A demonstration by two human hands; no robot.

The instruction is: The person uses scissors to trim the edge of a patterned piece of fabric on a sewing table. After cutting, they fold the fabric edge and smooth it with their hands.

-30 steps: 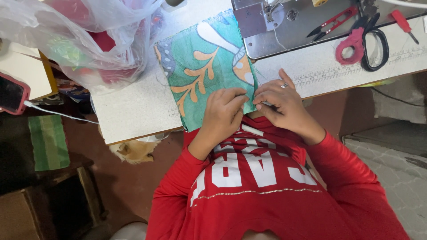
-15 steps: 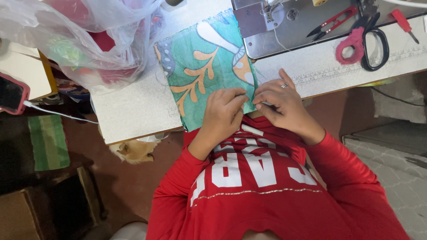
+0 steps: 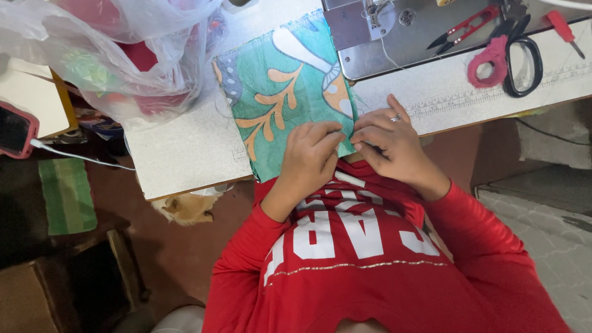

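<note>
Far left of both hands: pink-cased phone (image 3: 13, 129) with white cable (image 3: 74, 155), green striped cloth (image 3: 66, 196) on the floor below it. Up-left of the left hand, clear plastic bag (image 3: 123, 52) stuffed with red and green stuff, sitting on the speckled table (image 3: 179, 154).

Left hand (image 3: 308, 151): fingers curled in, nearly closed, fingertips pinching the near right edge of the teal printed fabric (image 3: 280, 92). Fabric lies flat on the table, running away from the hand up to the sewing machine (image 3: 401, 31), far end under the presser foot area.

Right hand (image 3: 391, 142): just right of the left, almost touching it. Fingers bent, partly closed, tips pressing the same fabric edge at the fold; ring on one finger. Palm side hidden, exact grip can't tell.

Up-right of the right hand, well apart: red thread snips (image 3: 465, 28), pink-handled scissors (image 3: 509, 55), red screwdriver (image 3: 564, 28) on the machine bed. Red sleeves below both hands.
</note>
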